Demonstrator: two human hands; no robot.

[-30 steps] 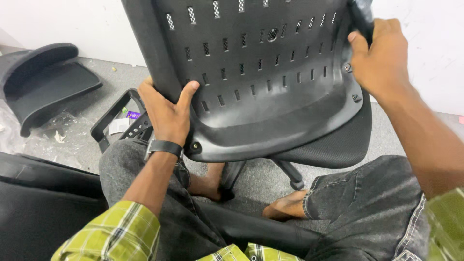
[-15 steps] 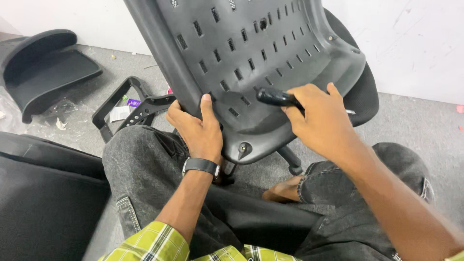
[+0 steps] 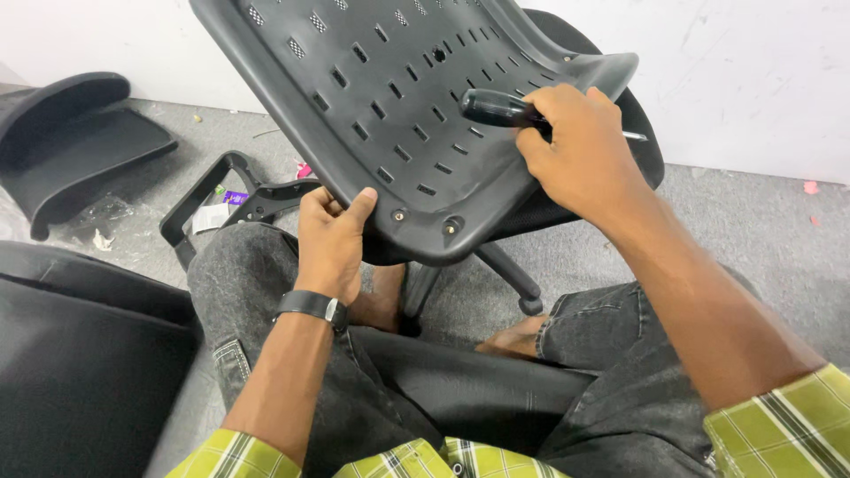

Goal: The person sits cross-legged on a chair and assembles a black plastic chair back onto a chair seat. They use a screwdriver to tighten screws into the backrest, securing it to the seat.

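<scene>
Across the upper centre of the frame, a slotted black chair backrest (image 3: 390, 115) tilts, its lower rim grasped by the left hand (image 3: 332, 239). Right hand (image 3: 580, 150) clenches a screwdriver (image 3: 500, 109) against it. Grey carpet (image 3: 753, 230), white wall (image 3: 735, 71) behind.

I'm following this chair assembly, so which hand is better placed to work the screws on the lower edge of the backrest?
Probably the right hand: it already grips the screwdriver above the backrest. The left hand steadies its lower edge beside the screws.
</scene>
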